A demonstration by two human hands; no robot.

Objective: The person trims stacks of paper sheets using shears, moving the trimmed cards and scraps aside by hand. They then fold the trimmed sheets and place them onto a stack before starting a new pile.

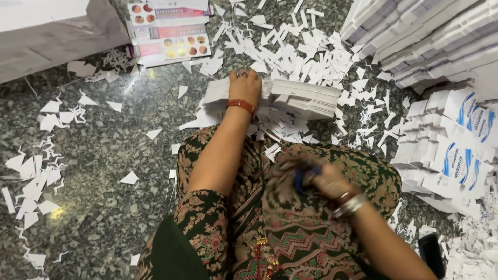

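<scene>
left hand: we see our left hand (245,85) stretched forward and pressed flat, palm down, on top of the stack of white flat cartons (290,97); it rests there rather than clamps, and a reddish bangle (240,105) sits at the wrist.
right hand: our right hand (324,181) is drawn back over the lap, blurred, closed around something with a blue handle (301,179); we cannot tell what the tool is. silver and red bangles (349,202) ring that wrist.
stack: the stack of white flat cartons lies on the speckled stone floor (109,207), just ahead of our knees, its layers fanned a little toward the right.
scraps: white paper offcuts (290,46) are strewn thickly beyond and beside the stack, with thinner drifts at the far left.
right side: folded white-and-blue cartons (456,155) are piled near our right knee, and taller piles of flat white sheets (425,36) rise behind them.
top left: printed colourful sheets (168,31) lie on the floor beside a large pale box (52,31).
lap: patterned green cloth (290,233) covers our legs.
</scene>
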